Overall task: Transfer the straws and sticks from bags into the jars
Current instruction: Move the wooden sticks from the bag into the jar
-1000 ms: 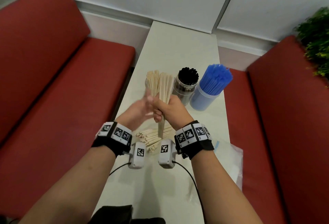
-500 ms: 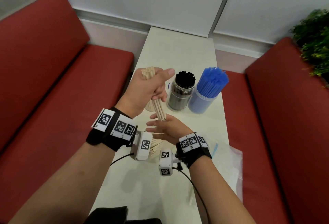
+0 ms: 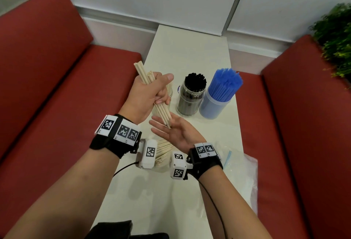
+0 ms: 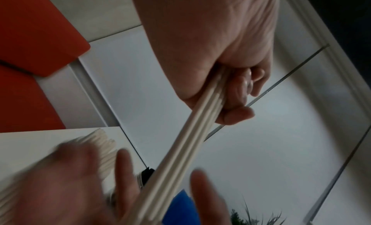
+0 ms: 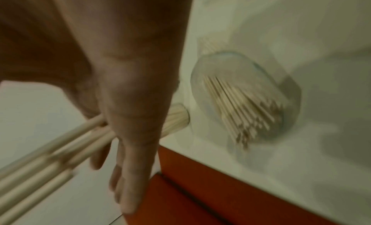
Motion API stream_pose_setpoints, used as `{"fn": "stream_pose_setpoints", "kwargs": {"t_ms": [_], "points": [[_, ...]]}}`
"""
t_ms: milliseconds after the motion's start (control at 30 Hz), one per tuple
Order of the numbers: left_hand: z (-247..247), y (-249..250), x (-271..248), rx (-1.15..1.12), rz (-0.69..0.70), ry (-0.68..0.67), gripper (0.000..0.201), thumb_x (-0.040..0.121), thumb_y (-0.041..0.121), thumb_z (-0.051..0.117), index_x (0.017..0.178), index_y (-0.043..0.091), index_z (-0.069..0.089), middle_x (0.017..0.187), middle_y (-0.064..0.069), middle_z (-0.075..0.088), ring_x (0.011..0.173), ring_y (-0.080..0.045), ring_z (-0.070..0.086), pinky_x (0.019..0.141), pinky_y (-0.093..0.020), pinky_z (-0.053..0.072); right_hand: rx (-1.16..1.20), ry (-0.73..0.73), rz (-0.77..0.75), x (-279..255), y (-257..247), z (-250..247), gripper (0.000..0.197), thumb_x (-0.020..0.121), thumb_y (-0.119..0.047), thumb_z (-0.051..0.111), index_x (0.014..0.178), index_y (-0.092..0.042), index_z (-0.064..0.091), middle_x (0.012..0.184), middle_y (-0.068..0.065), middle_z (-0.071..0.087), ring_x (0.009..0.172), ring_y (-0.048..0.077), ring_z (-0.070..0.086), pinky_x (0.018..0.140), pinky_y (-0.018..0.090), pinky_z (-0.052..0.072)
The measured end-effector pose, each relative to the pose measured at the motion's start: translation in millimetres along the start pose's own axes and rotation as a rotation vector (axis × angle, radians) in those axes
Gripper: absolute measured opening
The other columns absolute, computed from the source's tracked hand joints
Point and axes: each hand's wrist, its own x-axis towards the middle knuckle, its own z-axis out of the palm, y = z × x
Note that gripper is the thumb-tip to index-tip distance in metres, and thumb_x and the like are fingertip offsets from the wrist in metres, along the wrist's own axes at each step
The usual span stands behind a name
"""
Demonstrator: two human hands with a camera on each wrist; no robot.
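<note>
Sticks and straws fill the white table (image 3: 190, 48) between two red benches (image 3: 57, 86): blue straws (image 3: 225, 82) stand in one jar, black straws (image 3: 195, 82) in a clear jar (image 3: 190, 103) beside it, and a plastic bag (image 3: 245, 178) lies near the right edge. Left hand (image 3: 147, 96) clenches a wooden stick bundle (image 3: 152, 94), tilted, its lower ends touching the flat, relaxed palm of the right hand (image 3: 176, 134). Loose sticks (image 3: 163, 149) lie below.
</note>
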Motion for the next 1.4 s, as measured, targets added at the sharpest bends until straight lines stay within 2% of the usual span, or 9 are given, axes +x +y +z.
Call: {"fn": "stream_pose_setpoints", "kwargs": {"t_ms": [200,333,467,633,767,900,1167,1333,1400], "points": [[3.5,-14.7,-0.5,0.069,-0.047,0.025,0.050,0.090,0.023,0.074,0.058,0.013,0.037,0.045,-0.003,0.031,0.042,-0.022,0.029,0.059,-0.035,0.048,0.053,0.260,0.080,21.2,-6.3,18.0,0.062,0.104,-0.047,0.044,0.135,0.007,0.053,0.125,0.028,0.065,0.113,0.037,0.068,0.097,0.044,0.057],[8.0,-25.5,-2.4,0.101,-0.076,0.056,0.049,0.086,0.023,0.076,0.051,0.016,0.043,0.042,-0.002,0.033,0.038,-0.017,0.037,0.058,-0.030,0.049,0.128,0.298,0.088,26.1,-2.9,26.8,0.049,0.106,-0.043,0.043,0.118,0.000,0.064,0.107,0.021,0.073,0.100,0.032,0.074,0.084,0.043,0.062],[9.1,-33.1,-5.9,0.163,-0.109,0.058,0.050,0.084,0.023,0.077,0.048,0.017,0.042,0.041,-0.004,0.031,0.037,-0.017,0.040,0.059,-0.030,0.051,0.025,0.274,0.092,26.7,-7.1,28.9,0.042,0.107,-0.039,0.043,0.133,-0.009,0.057,0.104,0.014,0.074,0.095,0.027,0.074,0.071,0.039,0.063],[1.2,-32.9,-5.8,0.255,-0.166,-0.009,0.048,0.089,0.025,0.074,0.054,0.017,0.042,0.049,-0.010,0.038,0.047,-0.024,0.043,0.054,-0.032,0.048,-0.216,0.375,0.177,20.3,-9.5,18.3,0.046,0.098,-0.056,0.050,0.083,-0.014,0.059,0.062,0.000,0.059,0.037,0.006,0.043,0.030,0.016,0.028],[-0.7,-32.0,-8.5,0.310,-0.219,-0.091,0.044,0.091,0.022,0.073,0.054,0.017,0.049,0.055,-0.012,0.053,0.065,-0.032,0.058,0.078,-0.048,0.055,-0.323,0.544,0.177,18.7,-4.8,8.6,0.052,0.099,-0.059,0.049,0.070,-0.015,0.051,0.051,-0.003,0.047,0.037,0.006,0.027,0.035,0.017,0.020],[3.7,-26.3,-12.4,0.365,-0.255,-0.134,0.032,0.087,0.034,0.079,0.067,0.016,0.061,0.068,-0.011,0.063,0.075,-0.026,0.066,0.090,-0.044,0.053,-0.213,0.527,0.213,16.1,2.7,8.9,0.047,0.102,-0.046,0.049,0.067,-0.015,0.049,0.055,-0.002,0.044,0.038,0.005,0.029,0.033,0.016,0.021],[13.2,-4.3,-10.5,0.337,-0.066,-0.085,0.025,0.082,0.037,0.082,0.076,0.019,0.065,0.069,-0.005,0.064,0.071,-0.027,0.067,0.078,-0.042,0.055,-0.155,0.439,0.150,12.3,6.7,12.6,0.028,0.098,-0.021,0.045,0.073,-0.011,0.053,0.065,0.003,0.050,0.044,0.007,0.039,0.036,0.016,0.027],[9.0,-12.3,-15.4,0.573,-0.250,-0.130,0.042,0.089,0.051,0.070,0.061,0.021,0.064,0.075,-0.007,0.074,0.080,-0.034,0.072,0.086,-0.054,0.057,-0.149,0.439,0.105,18.5,-3.7,22.2,0.049,0.100,-0.058,0.045,0.084,-0.013,0.057,0.062,0.001,0.045,0.043,0.006,0.033,0.033,0.017,0.023],[2.7,-13.6,-15.4,0.641,-0.293,-0.128,0.039,0.088,0.050,0.070,0.065,0.019,0.067,0.082,-0.009,0.075,0.088,-0.033,0.071,0.087,-0.052,0.055,-0.183,0.458,0.086,19.8,-10.3,19.8,0.045,0.102,-0.054,0.044,0.104,-0.012,0.061,0.062,0.001,0.043,0.044,0.006,0.031,0.035,0.017,0.022]]}}
